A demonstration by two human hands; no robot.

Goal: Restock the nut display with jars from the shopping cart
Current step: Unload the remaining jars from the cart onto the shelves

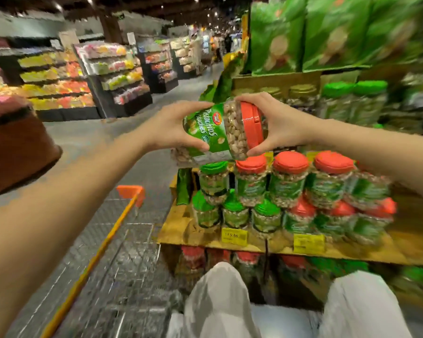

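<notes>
Clear plastic jar of pistachios, w/ a green wrap label and ribbed red lid, is held in the air on its side, lid end to the right. It sits just above the top row of the nut display and isn't set down yet. Left grip wraps the labelled body, fingers over the top, thumb underneath. Right grip curls round the lid end the same way. Both are clamped on the jar, neither spread.

Progress, as I judge it: late. The middle shelf already carries stacked jars in two tiers, red lids mostly to the right and green-lid jars to the left, w/ more on the shelf below. Shopping cart at lower left shows wire mesh and no jars I can make out, but it's blurred, so can't say how many are left. To do: turn this jar upright and seat it in the top row.

Materials:
- Jars are round, smooth and prob. slick, w/ nuts showing through above and below the label.
- Lids are moulded plastic, slightly domed.
- Display shelf is yellow-brown cardboard w/ yellow price tags on the front edge.
- Cart is bare metal wire w/ orange plastic trim.
</notes>
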